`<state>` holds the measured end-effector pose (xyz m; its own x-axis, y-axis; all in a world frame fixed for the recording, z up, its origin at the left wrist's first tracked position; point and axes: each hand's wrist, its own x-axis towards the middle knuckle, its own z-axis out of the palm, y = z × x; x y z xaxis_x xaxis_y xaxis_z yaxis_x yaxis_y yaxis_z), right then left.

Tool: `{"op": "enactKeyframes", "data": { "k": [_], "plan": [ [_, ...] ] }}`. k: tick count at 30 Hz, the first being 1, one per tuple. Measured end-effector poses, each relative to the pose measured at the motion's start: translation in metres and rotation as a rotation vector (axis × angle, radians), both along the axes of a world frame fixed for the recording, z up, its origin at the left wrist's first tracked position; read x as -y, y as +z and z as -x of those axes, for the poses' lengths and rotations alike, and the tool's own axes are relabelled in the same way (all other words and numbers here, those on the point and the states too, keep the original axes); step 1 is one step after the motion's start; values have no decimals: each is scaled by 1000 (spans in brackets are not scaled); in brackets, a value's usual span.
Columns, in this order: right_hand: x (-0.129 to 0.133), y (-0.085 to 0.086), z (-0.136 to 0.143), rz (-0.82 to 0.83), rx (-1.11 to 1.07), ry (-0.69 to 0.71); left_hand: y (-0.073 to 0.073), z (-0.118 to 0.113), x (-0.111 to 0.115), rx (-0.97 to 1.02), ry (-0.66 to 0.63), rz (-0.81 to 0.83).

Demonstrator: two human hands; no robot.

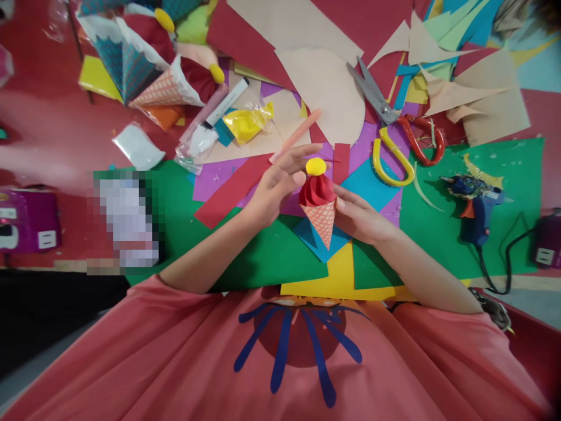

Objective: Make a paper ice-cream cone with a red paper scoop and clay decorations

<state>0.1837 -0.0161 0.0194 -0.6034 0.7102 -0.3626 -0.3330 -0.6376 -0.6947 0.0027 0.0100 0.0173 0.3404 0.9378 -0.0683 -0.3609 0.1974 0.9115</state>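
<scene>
A small paper ice cream cone (323,219) is upright in front of me, point down. It has an orange-and-white lattice cone, red pleated paper on top (316,193) and a yellow ball (315,166) at the tip. My right hand (362,215) grips it from the right, thumb against the rim and the other fingers partly hidden behind. On the left, my left hand (280,184) is open with fingers stretched out, its thumb beside the red paper. Whether that thumb touches the paper I cannot tell.
Red-and-yellow-handled scissors (385,114) lie open beyond my right hand. At the right rests a blue glue gun (480,210) with its cord on green sheet (421,234). Finished paper cones (162,88), a marker (227,104) and a yellow packet (249,123) lie upper left among paper scraps.
</scene>
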Motion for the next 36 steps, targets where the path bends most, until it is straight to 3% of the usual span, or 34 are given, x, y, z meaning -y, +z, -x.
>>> {"op": "enactKeyframes", "data": {
  "k": [4,9,14,25,36],
  "plan": [
    [1,-4,-1,-31,58,-15,-6,1,3,-49,12,-125],
    [0,-8,-2,-149,107,-28,-6,1,2,-70,91,-139],
    [-2,-4,-1,-229,79,32,-1,2,-3,6,0,30],
    [-2,-6,-1,-170,63,84,3,1,-8,122,-115,229],
    [-4,-4,-1,-122,69,135,-2,4,-7,39,-79,220]
  ]
}}
